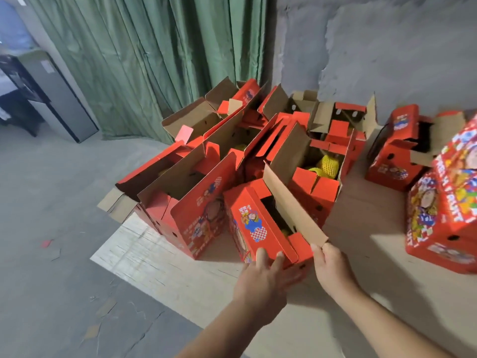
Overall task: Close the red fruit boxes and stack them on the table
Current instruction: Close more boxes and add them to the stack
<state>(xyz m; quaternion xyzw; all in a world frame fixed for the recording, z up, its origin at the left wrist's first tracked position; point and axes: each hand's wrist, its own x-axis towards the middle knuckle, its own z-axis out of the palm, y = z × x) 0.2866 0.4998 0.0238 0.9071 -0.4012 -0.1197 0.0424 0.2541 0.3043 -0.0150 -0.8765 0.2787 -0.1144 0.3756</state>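
Note:
A half-open red fruit box (254, 223) stands nearest me on the table (335, 301). One red lid panel lies folded over its left side. Its long brown flap (291, 202) stands up on the right. My right hand (329, 264) pinches the near corner of that flap. My left hand (263, 277) touches the box's near end with straight fingers. Behind it several open red boxes (206, 177) crowd the far left of the table, one showing fruit in yellow foam netting (326, 165). At the right edge, two closed red boxes (444, 202) sit stacked.
Another open red box (397, 151) stands at the back right near the grey wall. A green curtain (144, 60) hangs behind the table. The concrete floor (51, 241) lies to the left, with a dark cabinet (49, 94) at the far left.

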